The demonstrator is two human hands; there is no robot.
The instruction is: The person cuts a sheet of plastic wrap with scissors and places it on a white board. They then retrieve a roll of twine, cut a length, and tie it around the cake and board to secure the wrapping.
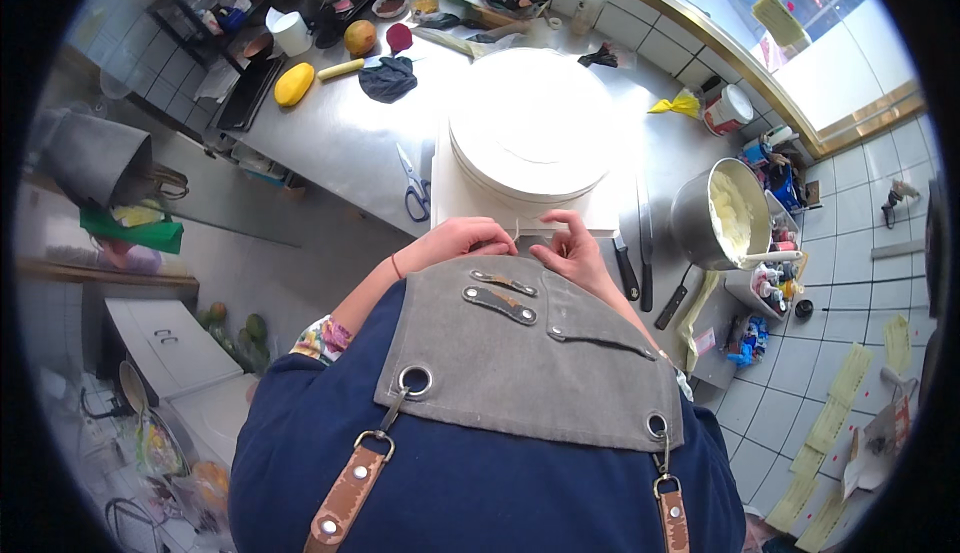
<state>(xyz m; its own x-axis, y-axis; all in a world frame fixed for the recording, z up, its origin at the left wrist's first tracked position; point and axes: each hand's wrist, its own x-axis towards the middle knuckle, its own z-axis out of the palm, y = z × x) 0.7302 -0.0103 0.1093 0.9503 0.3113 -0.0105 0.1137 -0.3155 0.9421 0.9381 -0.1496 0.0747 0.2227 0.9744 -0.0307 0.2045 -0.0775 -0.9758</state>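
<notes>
A large round white form [532, 114], glaring in the light, stands on white square boards [457, 204] in front of me. Thin lines, like string, run around its lower side. At the near edge of the boards, my left hand [480, 236] has its fingers bent together at a thin piece of string [516, 231]. My right hand [571, 247] is close by, index finger curved and raised, the thumb apart from it. The apron's bib hides part of both hands, so whether the right one grips the string is unclear.
Blue-handled scissors [415, 191] lie left of the boards. To the right are a long spatula [646, 253], a black-handled knife [625, 268] and a metal bowl of cream [731, 215]. A yellow mango [294, 84] and dark crumpled cloth or plastic [388, 79] lie farther left.
</notes>
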